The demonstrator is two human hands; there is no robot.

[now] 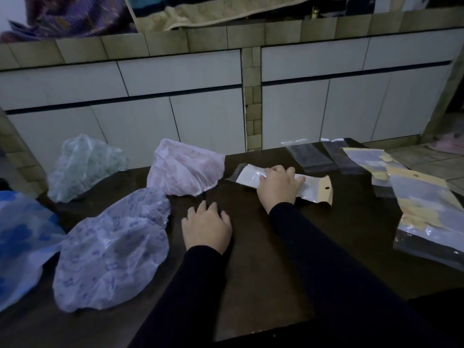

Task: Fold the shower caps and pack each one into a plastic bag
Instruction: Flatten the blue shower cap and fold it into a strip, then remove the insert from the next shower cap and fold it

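Shower caps were the matter of this job, and one of them seemed already folded inside the plastic bag [281, 188] that lay across the middle of the dark table [263, 272]. My right hand [278, 187] rested on top of this bag, fingers curved over it and pressing it flat; whether the thumb was under the edge I could not tell, because the light was poor. My left hand [206, 228] lay on the table just beside it, palm down, fingers loosely spread, holding nothing.

I judged that the step in hand was the finishing of one pack: smoothing out the air and closing the bag near its yellow header with the hanging hole. The next move would then call for putting this pack aside and reaching to the left for another cap.

Four caps were not yet packed. The pink cap [187, 168] was nearest, touching the far left end of the bag. The purple-printed cap [113, 247] lay in front of it, near my left hand. The green cap [84, 165] sat at the far left edge, and the blue cap [22, 237] was half out of view. All were thin, crumpled and puffed, so they would need flattening before folding.

Empty bags [414, 204] waited in a loose pile at the right.
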